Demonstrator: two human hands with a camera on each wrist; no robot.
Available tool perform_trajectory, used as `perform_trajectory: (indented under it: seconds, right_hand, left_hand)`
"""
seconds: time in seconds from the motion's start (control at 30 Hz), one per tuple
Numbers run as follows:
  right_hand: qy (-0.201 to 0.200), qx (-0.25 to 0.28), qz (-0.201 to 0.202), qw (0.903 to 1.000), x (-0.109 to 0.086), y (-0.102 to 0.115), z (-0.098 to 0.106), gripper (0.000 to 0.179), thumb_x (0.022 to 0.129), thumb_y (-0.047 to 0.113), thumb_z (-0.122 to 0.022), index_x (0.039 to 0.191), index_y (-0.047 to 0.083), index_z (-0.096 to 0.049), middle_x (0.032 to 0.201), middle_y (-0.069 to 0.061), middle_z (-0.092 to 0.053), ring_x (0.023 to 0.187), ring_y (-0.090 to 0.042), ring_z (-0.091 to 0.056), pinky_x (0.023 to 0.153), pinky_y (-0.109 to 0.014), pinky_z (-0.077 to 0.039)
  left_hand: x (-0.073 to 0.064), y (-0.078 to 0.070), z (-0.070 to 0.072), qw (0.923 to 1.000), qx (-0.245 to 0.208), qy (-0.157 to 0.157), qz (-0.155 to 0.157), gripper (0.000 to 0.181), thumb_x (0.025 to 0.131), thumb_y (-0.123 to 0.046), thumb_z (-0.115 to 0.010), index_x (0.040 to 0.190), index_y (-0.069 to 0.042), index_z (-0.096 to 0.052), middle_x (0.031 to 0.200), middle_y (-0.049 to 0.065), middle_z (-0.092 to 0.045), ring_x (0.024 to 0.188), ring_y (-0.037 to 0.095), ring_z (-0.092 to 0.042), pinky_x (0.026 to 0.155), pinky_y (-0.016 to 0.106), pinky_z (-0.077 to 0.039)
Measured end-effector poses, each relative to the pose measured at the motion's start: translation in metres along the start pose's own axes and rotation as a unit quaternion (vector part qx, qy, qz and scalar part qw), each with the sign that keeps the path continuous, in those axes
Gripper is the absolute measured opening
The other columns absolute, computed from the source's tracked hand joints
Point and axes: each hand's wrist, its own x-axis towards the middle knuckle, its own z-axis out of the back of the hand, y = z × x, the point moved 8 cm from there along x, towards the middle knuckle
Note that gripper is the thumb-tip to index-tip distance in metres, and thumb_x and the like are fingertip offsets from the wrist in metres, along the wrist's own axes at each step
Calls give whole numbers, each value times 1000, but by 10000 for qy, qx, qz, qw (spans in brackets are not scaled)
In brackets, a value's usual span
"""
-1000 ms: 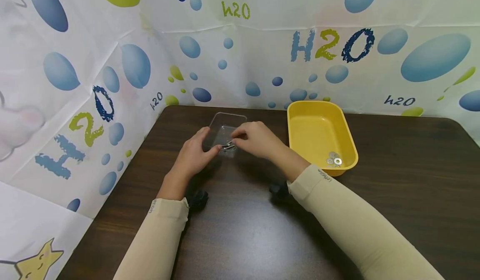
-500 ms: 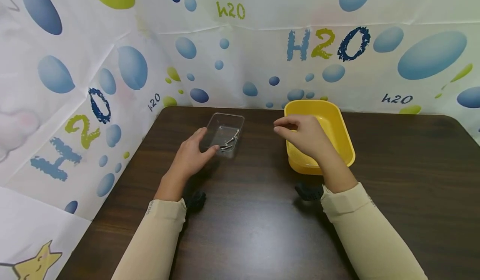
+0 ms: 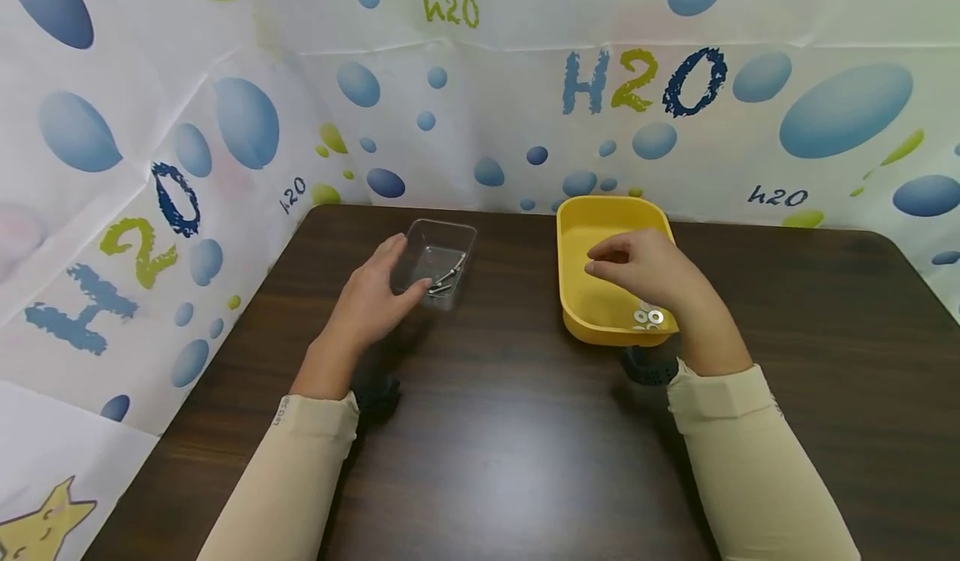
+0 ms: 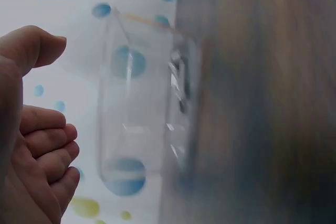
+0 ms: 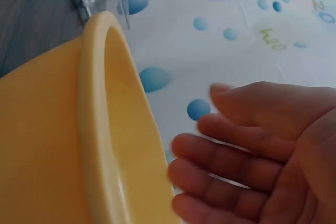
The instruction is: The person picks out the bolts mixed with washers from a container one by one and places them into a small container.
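In the head view a clear plastic box (image 3: 437,248) stands at the back left of the table. Several metal screws or bolts (image 3: 447,277) lie heaped along its right and front side. My left hand (image 3: 367,298) is spread at the box's left side, thumb and fingers apart, with nothing between them; the left wrist view shows the clear box (image 4: 136,98) in front of the fingertips. My right hand (image 3: 645,269) hovers over the yellow tub (image 3: 573,294), fingers loosely bent and no object visible in them. Beneath it several flat metal washers (image 3: 648,317) lie in the tub's near right corner.
Both containers stand on a dark wooden table (image 3: 495,428), near its back edge. A white printed sheet (image 3: 510,111) with blue drops hangs behind and to the left. Dark wrist cameras (image 3: 648,367) sit under the wrists.
My right hand has left the clear box and moved right to above the yellow tub; the screws it pinched now lie in the box. My left hand has stayed beside the box.
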Motion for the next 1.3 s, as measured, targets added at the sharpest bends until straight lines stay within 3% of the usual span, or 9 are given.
perform_trajectory:
  seconds: [0.2, 0.43, 0.67, 0.8, 0.93, 1.1, 1.3]
  right_hand:
    - [315, -319, 127, 9989, 6, -2, -8, 39, 95, 28, -65, 122, 0, -68, 118, -15, -70, 108, -30, -64, 96, -49, -51]
    - [523, -313, -44, 9981, 8, -11, -15, 39, 94, 27, -65, 122, 0, -68, 119, -16, -69, 108, -30, -64, 96, -49, -51]
    - [789, -545, -88, 9953, 9, -16, -24, 38, 93, 28, -67, 120, 1, -69, 118, -15, -70, 106, -29, -65, 95, -48, -52]
    - [1049, -584, -161, 9926, 10, -18, -35, 37, 92, 29, -68, 117, 2, -71, 115, -13, -71, 100, -25, -65, 91, -44, -54]
    - [1361, -488, -284, 9891, 9, -21, -46, 34, 91, 30, -70, 112, 5, -73, 104, -7, -73, 87, -20, -63, 81, -36, -55]
    - [1588, -597, -80, 9855, 10, -19, -55, 24, 90, 25, -66, 104, 8, -77, 93, -2, -73, 76, -16, -60, 71, -29, -51]
    - [1662, -730, 180, 9832, 11, -19, -60, 23, 91, 18, -63, 103, 6, -78, 96, -4, -75, 78, -15, -62, 75, -31, -53]
  left_hand:
    - [3, -49, -10, 9980, 71, 107, -611, 79, 93, -45, -62, 156, -11, -29, 162, 8, -27, 148, 29, -29, 117, 53, -29]
    - [8, -97, -47, 9934, 33, 642, -954, 77, 94, -48, -60, 155, -10, -30, 162, 4, -27, 150, 22, -26, 119, 47, -27]
    - [15, -132, -83, 9883, 102, 1023, -1129, 75, 95, -50, -59, 155, -12, -33, 161, 1, -30, 149, 20, -28, 118, 45, -30]
    - [17, -144, -101, 9830, 146, 1298, -1289, 75, 95, -51, -57, 154, -12, -33, 161, 3, -30, 148, 21, -30, 117, 45, -32]
    - [16, -145, -114, 9793, 288, 1460, -1373, 74, 97, -52, -54, 155, -12, -31, 163, 2, -26, 150, 19, -26, 118, 43, -31]
    - [15, -146, -118, 9794, 305, 1381, -1444, 74, 97, -51, -53, 156, -12, -29, 164, 2, -24, 151, 17, -21, 118, 42, -29]
    - [14, -151, -121, 9790, 304, 1354, -1493, 74, 98, -52, -51, 156, -12, -27, 164, 4, -23, 151, 17, -19, 118, 43, -29]
